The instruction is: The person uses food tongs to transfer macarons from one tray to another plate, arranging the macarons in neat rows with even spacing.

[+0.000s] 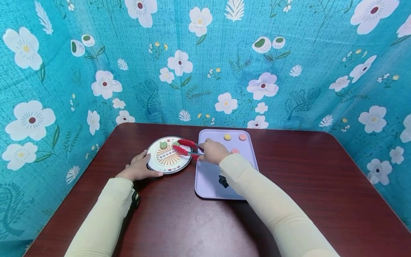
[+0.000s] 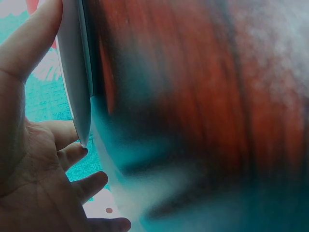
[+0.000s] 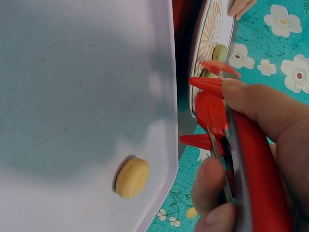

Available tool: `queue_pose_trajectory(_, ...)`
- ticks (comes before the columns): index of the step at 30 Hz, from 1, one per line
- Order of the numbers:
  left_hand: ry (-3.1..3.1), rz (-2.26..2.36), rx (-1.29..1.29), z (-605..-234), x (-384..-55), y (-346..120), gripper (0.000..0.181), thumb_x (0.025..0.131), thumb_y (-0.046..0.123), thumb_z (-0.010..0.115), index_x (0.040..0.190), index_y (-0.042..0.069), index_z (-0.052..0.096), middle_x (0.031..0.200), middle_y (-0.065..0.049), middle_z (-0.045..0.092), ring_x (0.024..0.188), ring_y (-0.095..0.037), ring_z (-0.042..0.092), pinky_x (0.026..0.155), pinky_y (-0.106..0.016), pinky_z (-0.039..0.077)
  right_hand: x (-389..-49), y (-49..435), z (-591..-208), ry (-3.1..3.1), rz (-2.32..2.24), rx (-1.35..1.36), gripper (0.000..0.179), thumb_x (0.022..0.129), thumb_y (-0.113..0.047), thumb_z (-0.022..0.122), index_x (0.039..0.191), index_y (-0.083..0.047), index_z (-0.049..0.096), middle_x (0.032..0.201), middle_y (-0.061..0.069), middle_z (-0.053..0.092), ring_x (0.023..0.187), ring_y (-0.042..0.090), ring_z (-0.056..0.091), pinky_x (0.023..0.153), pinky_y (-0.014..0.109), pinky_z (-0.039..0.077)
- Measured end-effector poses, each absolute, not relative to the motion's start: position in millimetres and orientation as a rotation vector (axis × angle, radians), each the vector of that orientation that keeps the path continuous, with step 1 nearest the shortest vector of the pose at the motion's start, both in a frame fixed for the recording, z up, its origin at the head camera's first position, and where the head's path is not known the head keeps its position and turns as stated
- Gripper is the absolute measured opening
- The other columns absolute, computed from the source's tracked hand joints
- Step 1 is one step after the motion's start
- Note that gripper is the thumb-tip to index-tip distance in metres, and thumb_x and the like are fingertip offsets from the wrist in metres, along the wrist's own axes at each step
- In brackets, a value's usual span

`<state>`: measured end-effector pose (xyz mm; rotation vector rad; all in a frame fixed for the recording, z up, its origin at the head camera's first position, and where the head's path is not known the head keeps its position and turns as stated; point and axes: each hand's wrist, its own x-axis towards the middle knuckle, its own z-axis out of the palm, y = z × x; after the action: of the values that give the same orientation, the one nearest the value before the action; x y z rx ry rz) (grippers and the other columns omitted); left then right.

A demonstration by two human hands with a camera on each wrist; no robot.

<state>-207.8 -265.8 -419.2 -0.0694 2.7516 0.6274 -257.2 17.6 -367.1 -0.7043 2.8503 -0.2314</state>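
A round white plate (image 1: 154, 162) with a striped orange centre lies on the table, two green macarons (image 1: 163, 145) on its far part. My left hand (image 1: 139, 167) rests at the plate's near left rim, thumb and fingers spread along the edge. In the left wrist view the plate's rim (image 2: 75, 82) passes between thumb and fingers. My right hand (image 1: 214, 152) grips red tongs (image 1: 193, 155) with metal arms. The tongs' red tips reach over the plate, around the right green macaron (image 1: 176, 144); whether they touch it, I cannot tell.
Right of the plate lies a lilac tray (image 1: 208, 182), partly under my right forearm. On it are a yellow macaron (image 1: 227, 137) and two pink macarons (image 1: 242, 137). The dark brown table (image 1: 179, 217) meets a turquoise flowered cloth (image 1: 199, 89) behind and at the sides.
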Motion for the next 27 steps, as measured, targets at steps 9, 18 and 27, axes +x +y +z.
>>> queue_pose_trajectory(9,2.757,0.608,-0.069,-420.9,-209.7,-266.8,0.118,0.072,0.061,0.074,0.151,-0.004,0.015,0.156,-0.027,0.008,0.139,-0.049,0.009,0.105,-0.074,0.012,-259.7,15.6,-367.4,2.851,-0.248,-0.676,0.049,0.086,-0.035,0.073,0.128,-0.011,0.063,0.104,0.008,0.057,0.08,0.02,0.055,0.069,0.031,0.047)
queue_pose_trajectory(18,2.749,0.62,-0.077,-421.5,-209.5,-266.1,0.118,0.071,0.059,0.075,0.152,-0.003,0.015,0.156,-0.027,0.008,0.138,-0.05,0.009,0.105,-0.075,0.012,-257.1,13.3,-363.9,2.853,-0.245,-0.666,0.049,0.085,-0.034,0.075,0.126,-0.01,0.064,0.103,0.009,0.058,0.081,0.02,0.055,0.073,0.032,0.05)
queue_pose_trajectory(27,2.753,0.617,-0.084,-421.1,-210.0,-266.3,0.119,0.071,0.06,0.075,0.152,-0.003,0.015,0.156,-0.027,0.008,0.139,-0.049,0.009,0.105,-0.074,0.012,-257.7,12.3,-361.1,2.85,-0.256,-0.671,0.044,0.084,-0.033,0.076,0.118,-0.007,0.068,0.099,0.008,0.057,0.08,0.019,0.055,0.072,0.032,0.05)
